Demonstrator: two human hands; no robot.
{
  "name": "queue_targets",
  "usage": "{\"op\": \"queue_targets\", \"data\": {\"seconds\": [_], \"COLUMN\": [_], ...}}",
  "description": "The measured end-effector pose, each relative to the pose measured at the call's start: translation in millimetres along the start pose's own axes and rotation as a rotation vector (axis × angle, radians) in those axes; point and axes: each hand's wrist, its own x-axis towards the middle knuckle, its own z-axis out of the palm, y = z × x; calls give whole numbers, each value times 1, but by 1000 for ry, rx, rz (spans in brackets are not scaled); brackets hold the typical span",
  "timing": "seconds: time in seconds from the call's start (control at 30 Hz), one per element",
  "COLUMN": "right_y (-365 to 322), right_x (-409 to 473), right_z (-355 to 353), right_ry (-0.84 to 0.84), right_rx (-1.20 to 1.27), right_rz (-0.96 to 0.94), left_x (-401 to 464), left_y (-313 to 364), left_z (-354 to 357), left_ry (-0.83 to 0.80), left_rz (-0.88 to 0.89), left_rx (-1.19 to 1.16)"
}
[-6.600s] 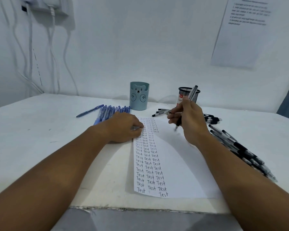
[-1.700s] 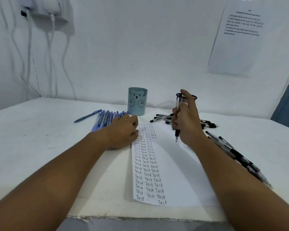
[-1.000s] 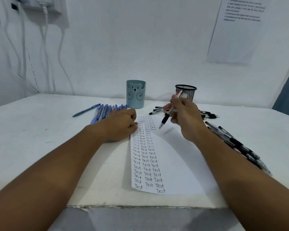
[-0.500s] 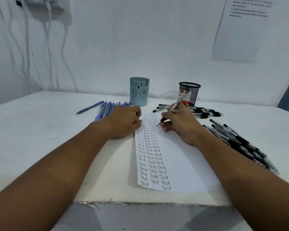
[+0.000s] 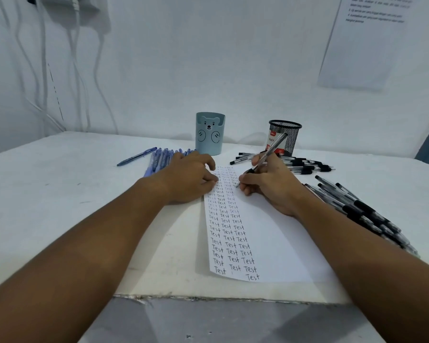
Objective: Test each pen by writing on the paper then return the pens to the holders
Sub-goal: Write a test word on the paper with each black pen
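A white paper (image 5: pixel 265 233) lies in the middle of the table, its left part filled with columns of the word "Test". My right hand (image 5: pixel 270 186) grips a clear black-tipped pen (image 5: pixel 268 154) in a writing hold, tip down on the paper near the top of the third column. My left hand (image 5: pixel 188 179) rests on the paper's upper left edge, fingers loosely curled. Behind stand a blue bear holder (image 5: pixel 209 133) and a black mesh holder (image 5: pixel 284 137).
Blue pens (image 5: pixel 161 159) lie in a row behind my left hand, one (image 5: pixel 136 156) apart to the left. Black pens lie in a pile (image 5: pixel 305 164) near the mesh holder and in a long row (image 5: pixel 362 214) along the right. Cables hang on the wall at left.
My right hand turned the pen from upright into a writing hold and brought its tip down onto the paper. My left hand stayed on the paper's edge.
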Motion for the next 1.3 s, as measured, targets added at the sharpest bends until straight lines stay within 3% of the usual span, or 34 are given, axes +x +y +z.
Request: {"op": "queue_targets", "data": {"seconds": [0.63, 0.93, 1.17, 1.3], "right_y": [2, 1, 3, 1], "right_x": [2, 2, 3, 3], "right_z": [1, 0, 2, -1], "right_ry": [-6, 9, 26, 41], "right_rx": [-96, 15, -147, -15], "right_rz": [10, 37, -5, 21], "left_x": [2, 3, 4, 3], "left_y": [-2, -5, -5, -5], "left_z": [3, 5, 5, 5], "left_ry": [-17, -25, -31, -32], "left_rz": [18, 7, 3, 3], "left_rx": [-138, -138, -136, -134]}}
